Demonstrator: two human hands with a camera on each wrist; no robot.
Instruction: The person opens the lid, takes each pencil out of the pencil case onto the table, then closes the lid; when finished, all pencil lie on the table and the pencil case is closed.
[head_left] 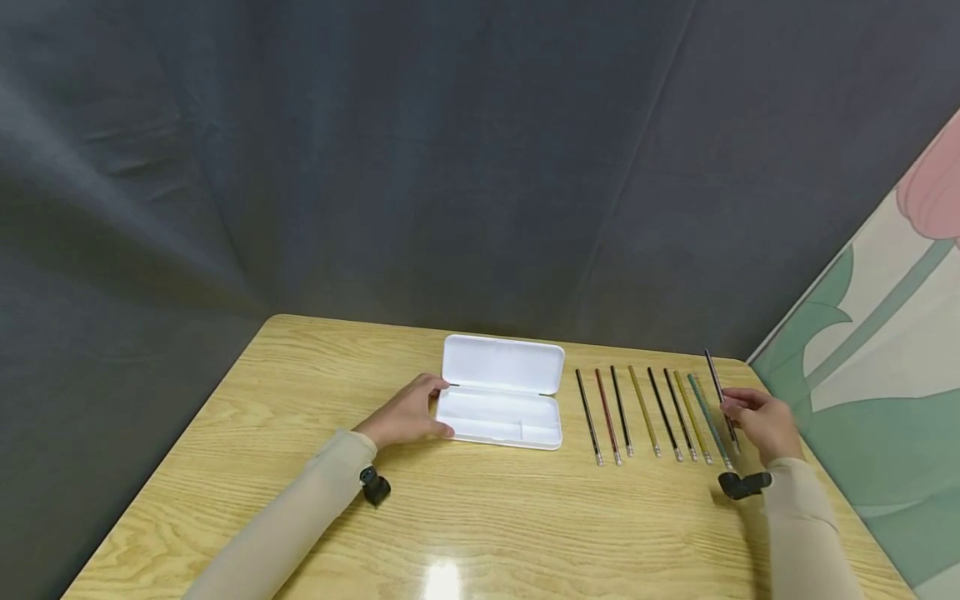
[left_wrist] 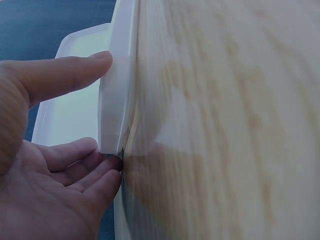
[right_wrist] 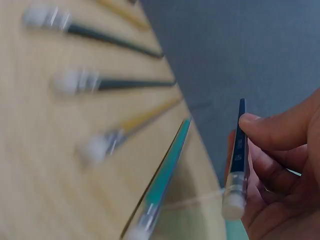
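Observation:
A white pencil case [head_left: 480,405] lies open on the table, its lid [head_left: 502,364] tipped back and a small divided compartment at its front right. My left hand [head_left: 405,414] holds the case's left end; in the left wrist view the thumb [left_wrist: 75,75] rests against the front wall and the fingers reach round the end. At the far right, my right hand [head_left: 767,423] pinches a dark blue pencil [right_wrist: 240,155] between thumb and fingers, its white eraser end toward me. This pencil is raised beside the teal pencil [head_left: 705,410].
Several pencils lie side by side right of the case, erasers toward me, among them a red pencil [head_left: 607,412] and a yellow pencil [head_left: 643,408]. Beyond the wooden table [head_left: 480,508] hangs a dark curtain [head_left: 450,167]. A flower-patterned panel [head_left: 900,400] borders the right side.

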